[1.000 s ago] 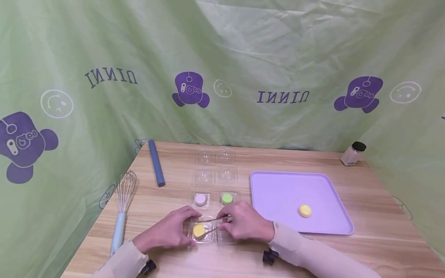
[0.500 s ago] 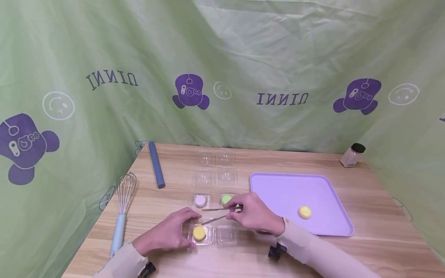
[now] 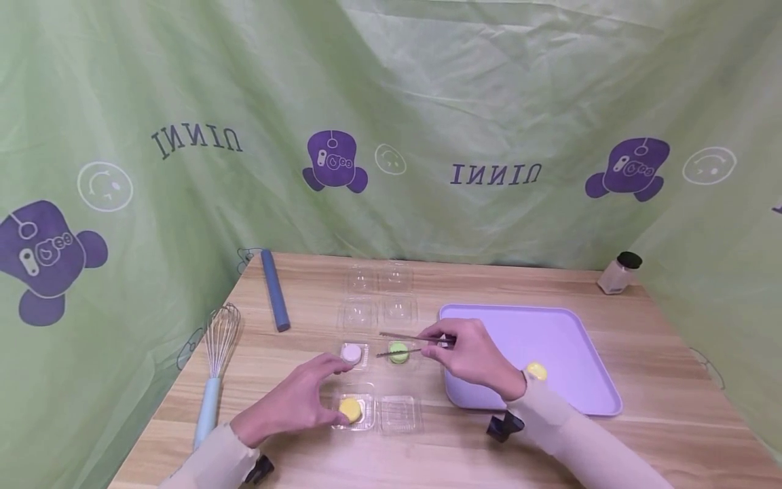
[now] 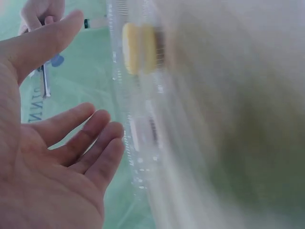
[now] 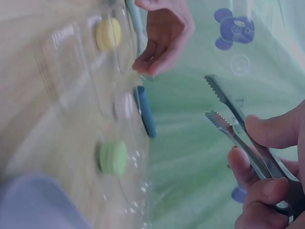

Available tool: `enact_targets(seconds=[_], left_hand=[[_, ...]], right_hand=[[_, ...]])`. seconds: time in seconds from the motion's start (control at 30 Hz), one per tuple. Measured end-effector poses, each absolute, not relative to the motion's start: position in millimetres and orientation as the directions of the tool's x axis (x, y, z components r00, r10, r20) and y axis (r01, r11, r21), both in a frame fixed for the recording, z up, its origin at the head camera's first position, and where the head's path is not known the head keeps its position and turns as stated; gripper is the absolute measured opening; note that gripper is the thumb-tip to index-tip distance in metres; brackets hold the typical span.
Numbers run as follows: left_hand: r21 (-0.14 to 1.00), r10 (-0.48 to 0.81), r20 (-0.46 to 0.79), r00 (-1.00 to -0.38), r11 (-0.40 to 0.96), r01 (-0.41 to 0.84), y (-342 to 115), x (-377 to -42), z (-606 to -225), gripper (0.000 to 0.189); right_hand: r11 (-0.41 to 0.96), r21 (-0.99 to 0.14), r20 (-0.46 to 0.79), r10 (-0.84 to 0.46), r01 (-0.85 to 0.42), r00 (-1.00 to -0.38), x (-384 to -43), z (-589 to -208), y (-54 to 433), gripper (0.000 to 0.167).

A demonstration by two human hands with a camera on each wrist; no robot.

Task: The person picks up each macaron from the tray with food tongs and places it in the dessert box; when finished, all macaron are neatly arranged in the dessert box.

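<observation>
My right hand (image 3: 473,356) holds metal tongs (image 5: 240,138) with toothed tips; the tips are spread, with nothing between them. In the head view they pass over a green macaron (image 3: 398,356) in a clear plastic box. My left hand (image 3: 294,405) has thumb and fingers apart beside the front-left box, where a yellow macaron (image 3: 350,410) sits; the left wrist view shows its fingers loosely bent, holding nothing. Behind it a pink macaron (image 3: 351,353) lies in another box. The front-right clear box (image 3: 400,414) has no macaron in it.
At right, a purple tray (image 3: 501,322) bears another yellow macaron (image 3: 537,371), partly covered by my right sleeve. The boxes' raised clear lids (image 3: 359,312) stand farther back. A whisk (image 3: 210,394) and blue rod (image 3: 275,292) lie at left; a black-capped jar (image 3: 620,273) is back right.
My right hand has moved back and to the right with the tongs, away from the front-left yellow macaron, which stays in its box. My left hand has shifted slightly, fingers a little farther back.
</observation>
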State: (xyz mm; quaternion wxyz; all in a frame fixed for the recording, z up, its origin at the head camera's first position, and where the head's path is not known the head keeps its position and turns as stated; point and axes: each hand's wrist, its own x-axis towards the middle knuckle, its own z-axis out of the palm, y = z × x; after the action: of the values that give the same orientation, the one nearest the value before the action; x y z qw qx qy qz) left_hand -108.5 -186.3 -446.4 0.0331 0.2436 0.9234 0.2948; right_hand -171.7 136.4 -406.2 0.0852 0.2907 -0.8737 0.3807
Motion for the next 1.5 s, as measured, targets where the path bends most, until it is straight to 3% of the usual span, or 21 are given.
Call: enact_targets(seconds=[0.23,0.57,0.8,1.17,1.5], left_hand=[[0.558,0.463,0.117,-0.879,0.701,0.444,-167.0,-110.2,-435.7,0.084],[0.471,0.573,0.09,-0.815,0.696,0.542,-139.6,-114.4,-440.3,0.089],[0.454,0.589,0.067,-0.805,0.7,0.55,-135.8,-114.0,-445.9,0.09],[0.423,0.602,0.031,-0.798,0.715,0.556,-131.6,-116.5,-452.1,0.088],[0.419,0.604,0.027,-0.796,0.716,0.558,-129.0,-114.7,-450.9,0.084]], right_hand=[[0.538,-0.645,0.447,-0.311,-0.543,-0.839,-184.2,-404.6,160.4,0.019],[0.639,-0.656,0.443,-0.105,-0.402,-0.89,-198.9,-400.0,214.1,0.022],[0.661,-0.675,0.417,-0.025,-0.328,-0.908,-198.0,-397.6,250.7,0.026],[0.67,-0.677,0.476,0.085,-0.303,-0.876,-192.9,-396.2,287.1,0.024],[0.648,-0.72,0.417,0.118,-0.249,-0.901,-181.8,-399.2,314.7,0.031]])
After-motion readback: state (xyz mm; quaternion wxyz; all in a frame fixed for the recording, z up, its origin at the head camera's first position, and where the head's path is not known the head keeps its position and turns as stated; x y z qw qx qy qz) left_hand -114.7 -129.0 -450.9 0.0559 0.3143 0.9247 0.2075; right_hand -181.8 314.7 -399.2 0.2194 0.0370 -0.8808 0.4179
